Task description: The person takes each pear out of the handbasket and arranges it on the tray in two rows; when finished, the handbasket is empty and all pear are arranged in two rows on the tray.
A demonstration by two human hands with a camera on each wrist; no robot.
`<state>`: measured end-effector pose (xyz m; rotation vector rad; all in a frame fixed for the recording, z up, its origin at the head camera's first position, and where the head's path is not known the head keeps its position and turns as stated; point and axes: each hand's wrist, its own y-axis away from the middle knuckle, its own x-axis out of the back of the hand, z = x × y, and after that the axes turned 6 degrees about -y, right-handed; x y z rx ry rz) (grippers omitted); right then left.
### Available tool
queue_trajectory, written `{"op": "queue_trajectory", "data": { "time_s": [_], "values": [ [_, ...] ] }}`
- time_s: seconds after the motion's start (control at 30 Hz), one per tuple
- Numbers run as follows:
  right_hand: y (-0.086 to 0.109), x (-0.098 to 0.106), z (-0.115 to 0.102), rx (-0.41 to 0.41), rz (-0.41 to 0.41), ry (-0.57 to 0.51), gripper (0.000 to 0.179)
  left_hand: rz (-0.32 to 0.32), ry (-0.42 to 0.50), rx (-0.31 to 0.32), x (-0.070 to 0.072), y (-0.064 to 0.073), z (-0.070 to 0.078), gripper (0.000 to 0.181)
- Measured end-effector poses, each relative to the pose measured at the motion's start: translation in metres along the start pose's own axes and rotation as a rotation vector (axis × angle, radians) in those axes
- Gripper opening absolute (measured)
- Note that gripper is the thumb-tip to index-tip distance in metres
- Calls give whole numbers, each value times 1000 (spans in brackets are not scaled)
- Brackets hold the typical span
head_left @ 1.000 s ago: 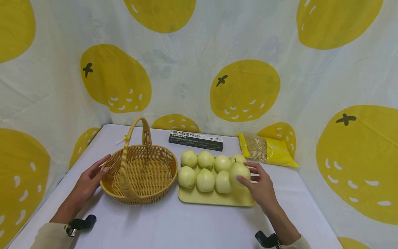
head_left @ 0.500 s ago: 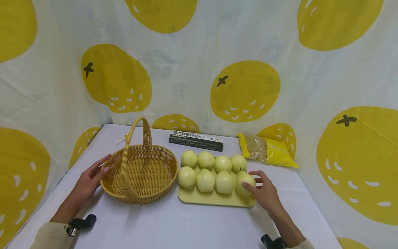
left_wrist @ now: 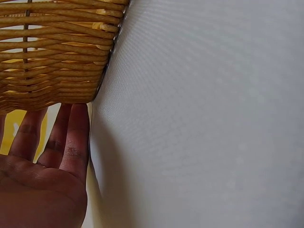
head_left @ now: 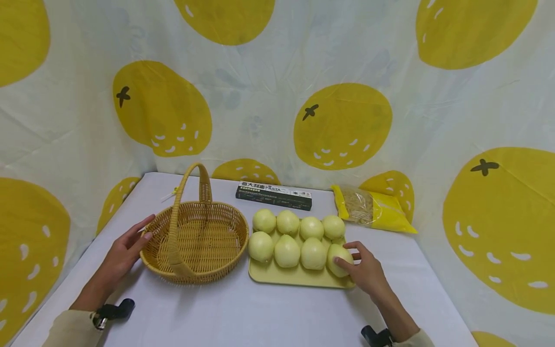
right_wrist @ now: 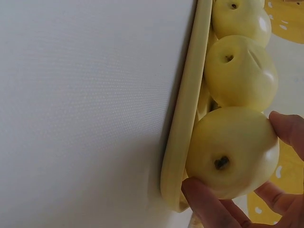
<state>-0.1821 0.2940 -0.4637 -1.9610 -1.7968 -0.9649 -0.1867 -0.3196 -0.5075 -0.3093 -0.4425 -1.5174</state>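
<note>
My right hand [head_left: 367,271] holds a pale yellow-green pear [head_left: 336,262] at the right end of the front row on a light-yellow tray [head_left: 299,278]. In the right wrist view, thumb and fingers surround this pear [right_wrist: 232,152], and its dark end faces the camera. Several similar pears [head_left: 287,251] fill two rows on the tray. To the left stands a wicker basket [head_left: 217,275] with a tall arched handle and no fruit inside. My left hand [head_left: 121,253] rests against the basket's left side. Its fingers [left_wrist: 76,137] look nearly straight in the left wrist view, with their tips hidden by the wickerwork.
A dark pasta box [head_left: 273,195] lies behind the tray. A yellow bag of pasta [head_left: 375,209] is at the back right. White cloth covers the table [head_left: 243,313], and a curtain printed with yellow fruit [head_left: 260,96] encloses the back and sides.
My right hand has lowered the pear from above the front row into its right end, where the pear has since tipped. The left hand and basket have stayed put.
</note>
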Motion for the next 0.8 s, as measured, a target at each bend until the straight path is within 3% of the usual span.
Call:
{"op": "queue_trajectory", "data": {
  "time_s": [0.33, 0.47, 0.67, 0.8],
  "values": [
    [-6, 0, 1, -8, 2, 64, 79, 0, 20, 13, 2, 1, 4, 68],
    [-4, 0, -1, 23, 20, 112, 79, -2, -15, 9, 4, 2, 6, 69],
    [5, 3, -3, 133, 132, 166, 72, 61, -243, -53, 7, 6, 11, 73],
    [6, 9, -3, 250, 238, 273, 70, 166, -448, -204, 9, 8, 19, 69]
  ]
}}
